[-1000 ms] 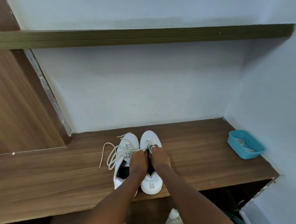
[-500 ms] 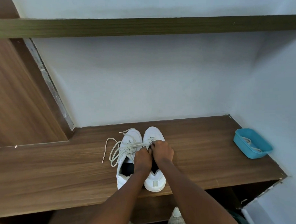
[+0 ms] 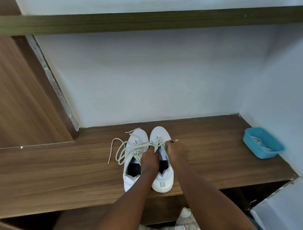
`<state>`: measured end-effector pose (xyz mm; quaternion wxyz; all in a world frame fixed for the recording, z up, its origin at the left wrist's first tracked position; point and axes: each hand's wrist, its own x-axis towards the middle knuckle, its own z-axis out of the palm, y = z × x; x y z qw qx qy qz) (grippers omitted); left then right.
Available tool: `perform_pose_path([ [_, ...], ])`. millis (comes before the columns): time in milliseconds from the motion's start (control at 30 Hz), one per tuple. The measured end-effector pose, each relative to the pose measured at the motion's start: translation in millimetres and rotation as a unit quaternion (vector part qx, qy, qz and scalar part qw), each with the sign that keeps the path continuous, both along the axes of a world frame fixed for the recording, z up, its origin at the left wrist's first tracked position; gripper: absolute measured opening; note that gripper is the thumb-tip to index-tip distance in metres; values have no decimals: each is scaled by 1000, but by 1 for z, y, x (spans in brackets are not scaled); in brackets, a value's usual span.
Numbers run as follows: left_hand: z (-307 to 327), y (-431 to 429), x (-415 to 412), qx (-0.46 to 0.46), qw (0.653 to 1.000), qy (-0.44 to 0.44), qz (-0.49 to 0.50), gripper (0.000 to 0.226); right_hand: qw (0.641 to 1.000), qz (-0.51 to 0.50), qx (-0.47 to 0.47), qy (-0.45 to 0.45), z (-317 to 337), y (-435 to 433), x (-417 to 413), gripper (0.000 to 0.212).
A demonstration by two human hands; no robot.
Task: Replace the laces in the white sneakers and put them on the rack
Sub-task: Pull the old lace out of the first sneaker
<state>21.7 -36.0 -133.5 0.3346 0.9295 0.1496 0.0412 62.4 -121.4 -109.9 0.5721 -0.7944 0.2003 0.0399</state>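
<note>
Two white sneakers stand side by side, toes to the wall, on the wooden shelf (image 3: 59, 172). The left sneaker (image 3: 136, 138) has loose off-white laces (image 3: 118, 148) spilling to its left. On the right sneaker (image 3: 162, 180) both my hands work at the lacing. My left hand (image 3: 150, 159) pinches the lace over the tongue. My right hand (image 3: 176, 150) grips the lace at the shoe's right eyelets. My fingertips hide the exact hold.
A blue plastic tub (image 3: 263, 144) with a lace inside sits at the shelf's right end against the wall. A higher shelf (image 3: 150, 23) runs overhead. A wooden panel (image 3: 19, 101) closes the left side. Below the shelf edge is a dark opening.
The view has tilted down and closer. Both hands stayed on the right sneaker's lacing, shifting slightly; the shoes have not moved.
</note>
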Motion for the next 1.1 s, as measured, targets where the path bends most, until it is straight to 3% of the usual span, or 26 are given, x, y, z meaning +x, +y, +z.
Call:
perform_pose_path([
  [67, -1, 0, 0, -6, 1000, 0, 3, 26, 986, 45, -153, -42, 2, 2, -5, 29],
  [167, -3, 0, 1, -13, 1000, 7, 11, 26, 921, 156, -340, -108, -3, 5, -10, 27],
  [267, -4, 0, 2, -17, 1000, 15, 13, 29, 896, 193, -379, -129, -10, 5, -9, 26],
  [433, -2, 0, 1, 8, 1000, 20, 11, 31, 965, 129, -209, -90, -12, -4, 0, 29],
  [500, -2, 0, 1, 12, 1000, 22, 9, 30, 997, 31, -54, -49, -12, -7, 4, 24],
  [567, -2, 0, 1, 20, 1000, 23, 8, 30, 990, -51, 130, 11, -4, -9, 0, 24],
  [633, -1, 0, 1, 23, 999, 22, 10, 30, 985, -59, 156, 49, -10, -12, 5, 33],
  [700, -1, 0, 1, 20, 1000, 21, 11, 30, 999, 12, 32, 32, -11, -16, 4, 38],
  [733, 0, 0, 1, 20, 1000, 20, 11, 30, 992, 50, -117, -4, -10, -16, 1, 38],
  [833, 0, 0, 0, 17, 1000, 16, 15, 30, 919, 168, -347, -87, -9, -15, -10, 39],
  [933, 1, -1, 0, 11, 1000, 15, 16, 30, 870, 207, -423, -143, -13, -15, -13, 33],
  [1100, 0, -1, -1, 10, 1000, 17, 15, 30, 878, 178, -426, -124, -14, -16, -16, 32],
])
